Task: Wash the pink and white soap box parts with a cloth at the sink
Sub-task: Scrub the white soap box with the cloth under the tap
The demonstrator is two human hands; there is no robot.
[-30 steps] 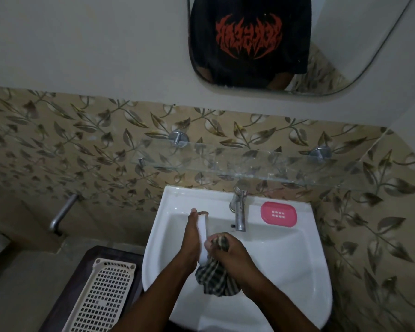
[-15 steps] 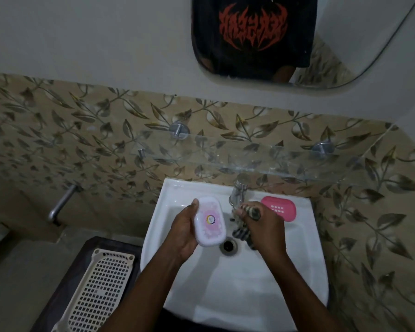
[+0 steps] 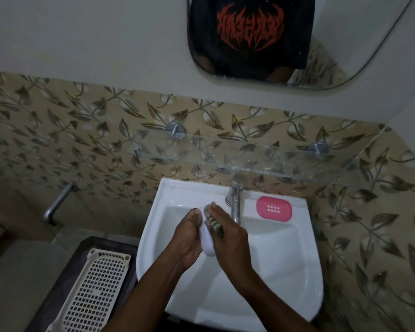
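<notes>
My left hand (image 3: 188,237) grips the white soap box lid (image 3: 207,240) on edge over the white sink (image 3: 285,271), just left of the tap. My right hand (image 3: 228,232) presses a dark checked cloth (image 3: 215,225) flat against the lid's right face; only a strip of cloth shows between palm and lid. The pink soap box part (image 3: 274,208), with a small grid of holes, lies on the sink's back ledge, right of the tap and apart from both hands.
A chrome tap (image 3: 235,200) stands at the sink's back centre. A glass shelf (image 3: 249,161) juts from the leaf-patterned tiles above it. A cream perforated basket (image 3: 96,293) rests on a dark stand left of the sink. A wall pipe (image 3: 56,204) sticks out further left.
The lid, shown face-up half a second ago, has turned on edge. My right hand has come back from the tap with the cloth and now presses it against the lid.
</notes>
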